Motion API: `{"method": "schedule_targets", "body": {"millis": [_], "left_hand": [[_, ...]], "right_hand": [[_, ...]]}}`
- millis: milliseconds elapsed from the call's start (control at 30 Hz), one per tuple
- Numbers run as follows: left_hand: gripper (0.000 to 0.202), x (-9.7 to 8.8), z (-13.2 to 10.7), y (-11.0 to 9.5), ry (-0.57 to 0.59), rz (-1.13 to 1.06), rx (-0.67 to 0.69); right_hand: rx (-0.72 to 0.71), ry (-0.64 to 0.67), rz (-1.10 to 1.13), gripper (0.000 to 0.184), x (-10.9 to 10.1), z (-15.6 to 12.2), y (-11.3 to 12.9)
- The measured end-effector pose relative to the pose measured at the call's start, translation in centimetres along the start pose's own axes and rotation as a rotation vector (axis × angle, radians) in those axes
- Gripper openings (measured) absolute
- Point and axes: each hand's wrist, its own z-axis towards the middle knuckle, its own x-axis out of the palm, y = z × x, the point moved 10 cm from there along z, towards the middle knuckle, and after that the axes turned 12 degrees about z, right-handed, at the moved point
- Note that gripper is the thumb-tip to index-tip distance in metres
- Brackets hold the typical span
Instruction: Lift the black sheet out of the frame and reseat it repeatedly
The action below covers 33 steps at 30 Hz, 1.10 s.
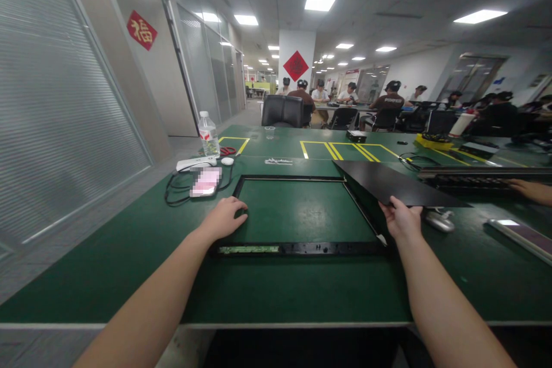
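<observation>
A thin black rectangular frame (310,248) lies flat on the green table, with the tabletop showing through its opening. A green strip, like a circuit board, sits in the left part of its near bar. My left hand (224,217) is curled over the frame's left side, thumb on the inner side. In my right hand (402,217) is the near edge of a flat black panel (388,181), held tilted above the frame's right side. The panel's far left corner is close to the frame's back right corner; whether they touch I cannot tell. A small pale tab (381,240) sticks out at the frame's near right corner.
Left of the frame are a phone (206,181), a black cable (172,201), a power strip (194,163) and a water bottle (209,135). Right are a computer mouse (440,220), another phone (524,238) and another person's hand (532,190). A plastic cup (269,133) stands behind.
</observation>
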Motion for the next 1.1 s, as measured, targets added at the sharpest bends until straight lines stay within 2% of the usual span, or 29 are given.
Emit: {"method": "schedule_targets", "body": {"millis": [233, 500, 600, 733, 967, 1100], "left_hand": [[0.038, 0.0, 0.0, 0.0, 0.027, 0.022, 0.0], [0.038, -0.3, 0.1, -0.1, 0.008, -0.002, -0.007], [0.037, -0.4, 0.0, 0.0, 0.004, -0.016, -0.019], [0.034, -0.7, 0.0, 0.5, -0.03, -0.045, -0.075], [0.036, -2.2, 0.1, 1.3, -0.143, -0.208, -0.146], [0.037, -2.1, 0.2, 2.9, -0.175, -0.49, -0.296]], "right_hand": [[-0.012, 0.05, 0.017, 0.068, 0.5, -0.2, 0.6], [0.039, 0.034, 0.046, 0.07, 0.7, -0.5, 1.0], [0.065, 0.037, 0.057, 0.065, 1.1, -0.7, 1.2], [0.106, 0.064, 0.11, 0.05, 1.8, -1.3, 1.4], [0.252, 0.049, 0.165, 0.026, 2.0, -1.9, 0.9], [0.299, 0.035, 0.198, 0.024, 1.8, -2.2, 0.5]]}}
